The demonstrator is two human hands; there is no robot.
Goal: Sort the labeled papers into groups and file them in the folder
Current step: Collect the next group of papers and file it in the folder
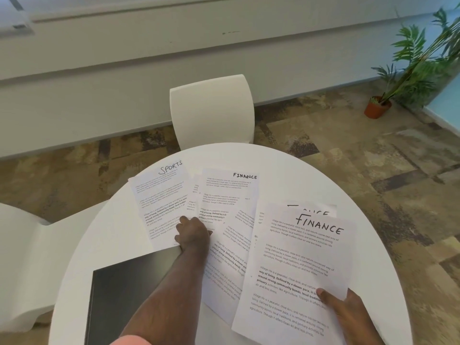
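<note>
Papers, white printed sheets [225,220] with handwritten labels, lie fanned across the round white counter [361,235], beside the dark grey folder [124,295]. Right of that folder, the right hand [348,312] pinches a "FINANCE" sheet [296,270], fingers closed. Beyond the folder, the left hand [193,235] presses curled fingers onto the "SPORTS" sheet [161,202].

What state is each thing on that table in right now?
Folder: closed, flat on table.
SPORTS sheet: flat, left hand on it.
FINANCE sheets: held in right hand.
Other FINANCE sheet: on the loose spread.
Chair: empty.
</note>
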